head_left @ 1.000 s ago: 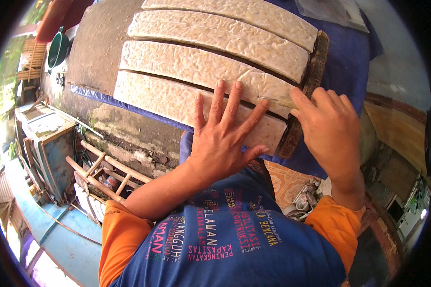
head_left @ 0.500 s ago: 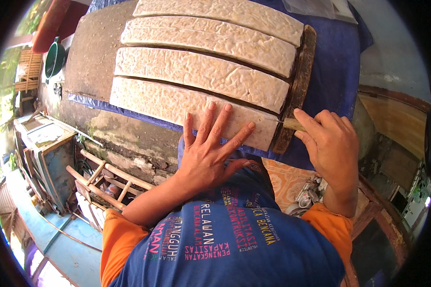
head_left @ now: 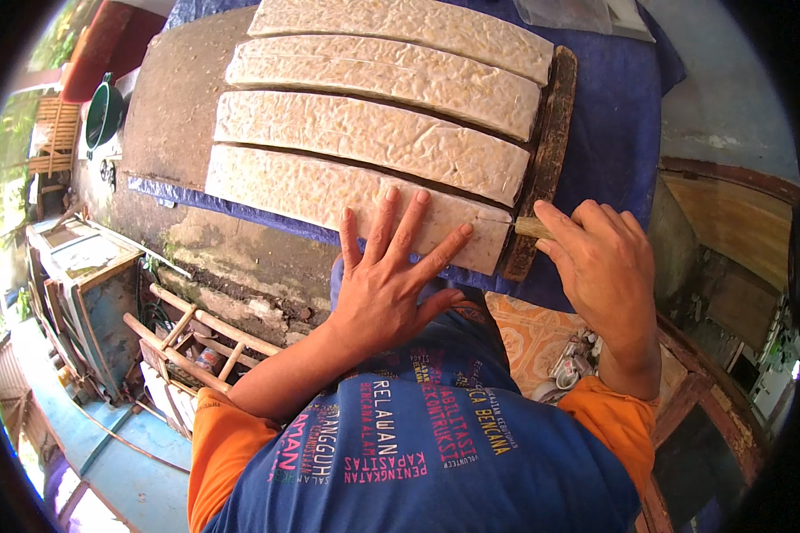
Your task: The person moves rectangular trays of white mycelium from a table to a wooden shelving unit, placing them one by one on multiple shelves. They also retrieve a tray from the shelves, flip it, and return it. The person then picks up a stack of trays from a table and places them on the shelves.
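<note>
Left hand (head_left: 382, 289): fingers spread wide, laid flat, gripping nothing. Under them, long, lumpy cream slab (head_left: 311, 188), rectangular, surface wrinkled like film, running off to their left. Right hand (head_left: 606, 271): fingers pinched around short tan wooden handle (head_left: 531, 228), just right of slab's end. Judgement: firm, fairly heavy, slightly slick, may crack if bent; best held from beneath, towards both ends.

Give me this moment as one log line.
left hand: spread on nearest pale slab | right hand: pinching tool handle at slab's right end | three more slabs beyond
</note>
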Available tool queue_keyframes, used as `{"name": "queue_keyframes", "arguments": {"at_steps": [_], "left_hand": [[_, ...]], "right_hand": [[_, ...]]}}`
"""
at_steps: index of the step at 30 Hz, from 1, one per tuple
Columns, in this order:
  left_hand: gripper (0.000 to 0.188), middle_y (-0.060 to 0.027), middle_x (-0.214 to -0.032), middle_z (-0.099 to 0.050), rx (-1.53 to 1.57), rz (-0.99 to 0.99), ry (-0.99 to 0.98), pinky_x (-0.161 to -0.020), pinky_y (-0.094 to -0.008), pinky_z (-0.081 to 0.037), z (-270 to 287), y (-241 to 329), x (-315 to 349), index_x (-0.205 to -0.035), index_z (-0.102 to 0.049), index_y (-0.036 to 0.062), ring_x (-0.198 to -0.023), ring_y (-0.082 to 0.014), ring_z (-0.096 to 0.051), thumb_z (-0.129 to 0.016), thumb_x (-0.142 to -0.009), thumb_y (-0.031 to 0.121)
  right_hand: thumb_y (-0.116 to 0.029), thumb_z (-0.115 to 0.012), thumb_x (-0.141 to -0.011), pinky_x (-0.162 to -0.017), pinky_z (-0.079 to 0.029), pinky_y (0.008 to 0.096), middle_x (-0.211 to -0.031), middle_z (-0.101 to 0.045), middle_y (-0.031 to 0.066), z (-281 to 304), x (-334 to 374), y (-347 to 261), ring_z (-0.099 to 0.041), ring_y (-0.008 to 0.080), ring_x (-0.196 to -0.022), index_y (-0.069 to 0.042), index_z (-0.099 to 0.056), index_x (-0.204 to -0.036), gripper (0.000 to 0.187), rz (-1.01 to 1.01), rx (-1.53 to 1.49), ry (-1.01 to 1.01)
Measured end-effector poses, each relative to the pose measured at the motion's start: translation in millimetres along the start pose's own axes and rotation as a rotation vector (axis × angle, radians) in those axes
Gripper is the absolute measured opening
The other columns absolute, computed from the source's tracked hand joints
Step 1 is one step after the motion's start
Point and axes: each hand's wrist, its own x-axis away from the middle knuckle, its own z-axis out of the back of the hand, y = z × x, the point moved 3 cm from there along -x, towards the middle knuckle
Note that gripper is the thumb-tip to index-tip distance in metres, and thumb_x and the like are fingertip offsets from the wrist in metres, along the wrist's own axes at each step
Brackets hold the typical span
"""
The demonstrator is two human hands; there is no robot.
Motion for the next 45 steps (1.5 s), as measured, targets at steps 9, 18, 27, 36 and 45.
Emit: {"name": "queue_keyframes", "arguments": {"at_steps": [9,18,27,36,45], "left_hand": [[0.072,-0.0151,-0.154,-0.020,0.010,-0.002,0.015,-0.107,-0.0671,-0.002,0,0,0,-0.143,-0.039,0.0354,-0.143,-0.0387,-0.014,-0.064,-0.078,0.053],[0.073,-0.0150,-0.154,-0.021,0.008,-0.004,0.035,-0.108,-0.0669,-0.003,0,1,0,-0.143,-0.039,0.0353,-0.142,-0.0386,-0.016,-0.065,-0.077,0.053],[0.073,-0.0151,-0.154,-0.021,0.008,-0.006,0.042,-0.107,-0.0668,-0.004,-1,0,1,-0.143,-0.039,0.0347,-0.143,-0.0379,-0.016,-0.066,-0.077,0.051],[0.069,-0.0148,-0.153,-0.022,-0.028,-0.018,0.051,-0.109,-0.0639,-0.005,3,1,2,-0.143,-0.039,0.0346,-0.142,-0.0391,-0.016,-0.063,-0.080,0.051],[0.066,-0.0223,-0.151,-0.022,-0.011,0.116,0.171,-0.111,-0.0599,-0.002,9,-24,33,-0.141,-0.044,0.0201,-0.141,-0.0448,-0.013,-0.063,-0.082,0.045]], "right_hand": [[-0.021,-0.071,-0.077,-0.065,-0.041,0.0350,-0.073,-0.052,0.0040,3,1,-3,-0.056,0.0206,-0.072,-0.014,-0.067,-0.110,0.034,0.008,0.027,0.016],[-0.021,-0.071,-0.078,-0.065,-0.041,0.0350,-0.073,-0.053,0.0044,2,2,-2,-0.056,0.0207,-0.072,-0.014,-0.067,-0.111,0.034,0.001,0.024,0.009],[-0.021,-0.067,-0.079,-0.067,-0.042,0.0349,-0.076,-0.054,0.0044,1,0,-7,-0.057,0.0203,-0.074,-0.012,-0.066,-0.109,0.031,0.021,0.071,0.010],[-0.022,-0.065,-0.081,-0.066,-0.042,0.0347,-0.075,-0.055,0.0030,9,-1,-15,-0.058,0.0205,-0.075,-0.014,-0.065,-0.103,0.023,0.040,0.176,0.043],[-0.028,-0.070,-0.081,-0.067,-0.049,0.0416,-0.088,-0.062,0.0116,7,-24,18,-0.062,0.0328,-0.080,-0.009,-0.062,-0.109,0.035,-0.169,-0.211,0.251]]}}
